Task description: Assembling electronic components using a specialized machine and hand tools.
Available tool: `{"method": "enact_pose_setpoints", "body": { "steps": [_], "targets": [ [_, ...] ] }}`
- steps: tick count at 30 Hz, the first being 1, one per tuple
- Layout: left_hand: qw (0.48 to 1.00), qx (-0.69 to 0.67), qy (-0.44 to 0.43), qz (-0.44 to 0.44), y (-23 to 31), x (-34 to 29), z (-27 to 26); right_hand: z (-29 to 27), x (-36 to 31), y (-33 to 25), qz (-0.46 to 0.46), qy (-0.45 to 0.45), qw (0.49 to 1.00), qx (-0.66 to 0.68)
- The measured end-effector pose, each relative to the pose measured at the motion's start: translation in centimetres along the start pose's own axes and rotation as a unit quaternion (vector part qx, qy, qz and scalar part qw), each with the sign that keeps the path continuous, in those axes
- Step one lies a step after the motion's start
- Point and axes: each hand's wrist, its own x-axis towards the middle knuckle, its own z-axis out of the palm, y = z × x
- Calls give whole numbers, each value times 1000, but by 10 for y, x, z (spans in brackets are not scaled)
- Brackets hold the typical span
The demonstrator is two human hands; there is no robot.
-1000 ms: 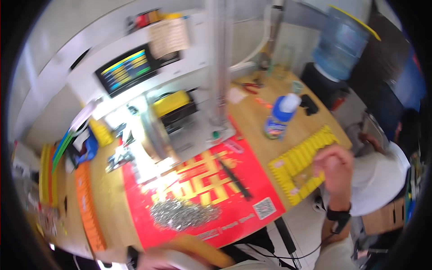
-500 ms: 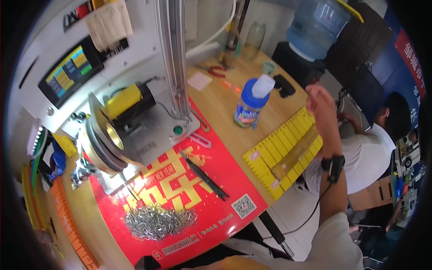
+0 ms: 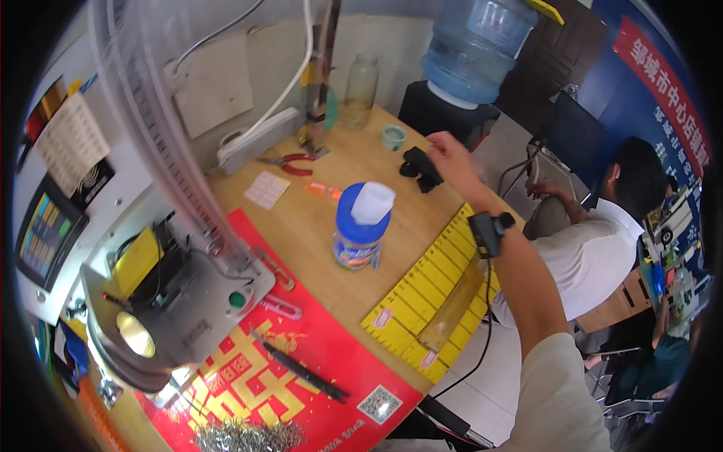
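Note:
My right hand (image 3: pixel 454 164) is stretched out over the far right corner of the wooden table, its fingers curled together. Whatever they may hold is hidden. Just left of it lies a crumpled black object (image 3: pixel 422 170), its kind unclear; whether they touch cannot be told. A small pale green cup (image 3: pixel 393 138) stands behind that. Nearer to me is a clear plastic jar (image 3: pixel 355 255) with a blue lid and a white cup on top. Below my forearm lies a yellow ribbed tray (image 3: pixel 410 305) with a brownish strip on it. My left hand is out of view.
A machine with a metal column (image 3: pixel 169 135) stands at left. Tweezers (image 3: pixel 301 371) and shiny metal shavings (image 3: pixel 245 437) lie on a red mat (image 3: pixel 335 343). Red-handled pliers (image 3: pixel 292 163) are farther back. A cable runs from my wristband. Another person (image 3: pixel 580 248) sits at right.
The view has swung to the right, so the table's things sit farther left. My right hand has reached farther out, close to the black object.

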Motion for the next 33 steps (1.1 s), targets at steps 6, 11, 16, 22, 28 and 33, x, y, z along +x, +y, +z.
{"method": "enact_pose_setpoints", "body": {
  "steps": [6,11,16,22,28,33],
  "targets": [
    [980,3,161,115,-21,-5,-27,47,45,-30,0,-47,993,-108],
    [974,-17,212,74,-40,-24,-47,67,63,-36,47,-106,981,-154],
    [972,-20,219,78,-37,-16,-54,71,58,-27,-1,-76,991,-110],
    [971,-9,230,56,-49,-22,-63,46,49,-53,-17,-87,996,-9],
    [968,40,240,67,-45,-10,-55,-28,4,-93,-8,-156,985,74],
    [953,99,277,65,-58,-19,-55,-79,-61,-144,-2,-214,960,183]
  ]
}}
